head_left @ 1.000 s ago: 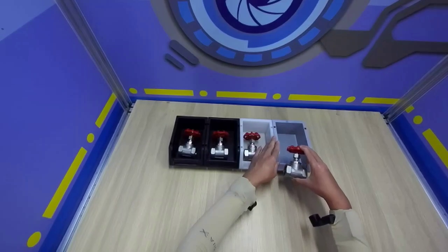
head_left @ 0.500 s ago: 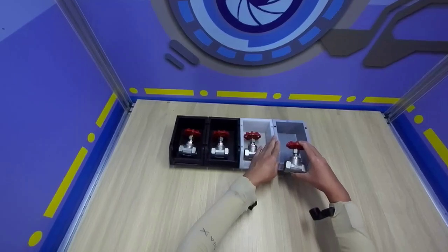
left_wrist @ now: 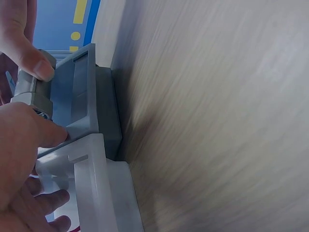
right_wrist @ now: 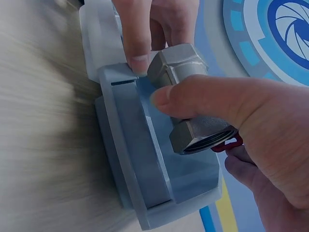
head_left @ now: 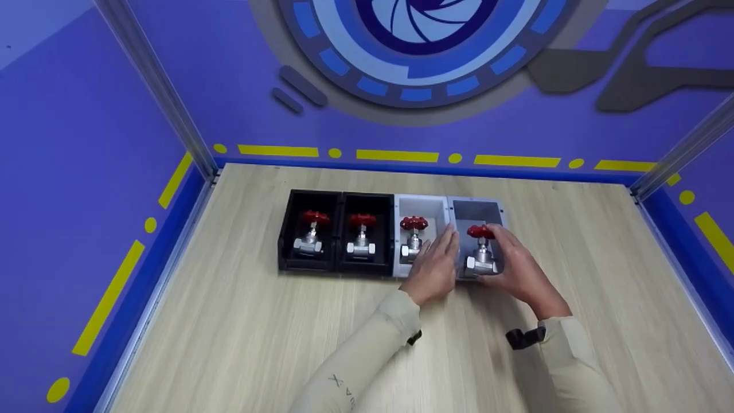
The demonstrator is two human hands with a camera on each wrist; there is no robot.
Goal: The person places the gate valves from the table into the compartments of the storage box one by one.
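My right hand (head_left: 520,272) holds a metal valve (head_left: 481,263) with a red handwheel (head_left: 479,232) by its wheel and body. The valve is upright at the front opening of the grey bin (head_left: 475,211), overlapping its inside in the head view. In the right wrist view the thumb presses across the hexagon-ended valve body (right_wrist: 179,67). My left hand (head_left: 434,272) straddles the adjoining walls of the grey and white bins, thumb on the grey side, fingers inside the white bin (left_wrist: 91,169). Another red-wheeled valve (head_left: 413,241) stands in the white bin, partly hidden by that hand.
Two black bins (head_left: 367,201) adjoin the white one on the left, each with a red-wheeled valve, such as the far left valve (head_left: 309,244). All the bins stand in one row on a wooden table (head_left: 252,332). Blue printed panels (head_left: 401,126) enclose the back and sides.
My right hand has moved the valve forward and slightly left, from in front of the grey bin to over its front opening. The left hand keeps its place on the bin walls.
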